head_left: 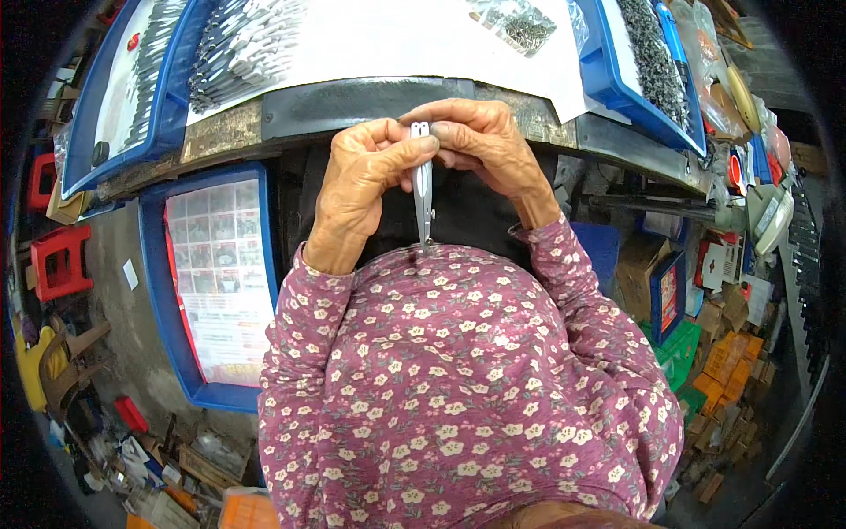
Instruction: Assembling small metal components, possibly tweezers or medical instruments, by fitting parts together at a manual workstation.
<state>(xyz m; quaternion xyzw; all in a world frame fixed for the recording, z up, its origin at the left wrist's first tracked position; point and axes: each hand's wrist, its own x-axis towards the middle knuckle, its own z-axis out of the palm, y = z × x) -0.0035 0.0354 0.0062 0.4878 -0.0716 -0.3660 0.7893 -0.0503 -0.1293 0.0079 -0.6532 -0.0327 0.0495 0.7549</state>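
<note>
A slim silver metal tool (423, 198) with two long halves side by side, like a folded multi-tool, hangs nearly upright in front of my chest. My left hand (361, 176) pinches it near its rounded top, thumb across the front. Small dark parts show at its lower end, close to my shirt. My right hand (493, 150) is closed beside the top of the tool, thumb and fingers pressed together there. Whatever lies between those right fingertips is hidden. Both hands are just off the near edge of the workbench (352, 106).
On the bench, a pile of silver metal pieces (251, 48) lies on white paper beside a blue tray (172, 88). A bag of small parts (524, 31) and another blue tray (608, 84) with dark parts are at the right. A blue crate (152, 291) stands below left.
</note>
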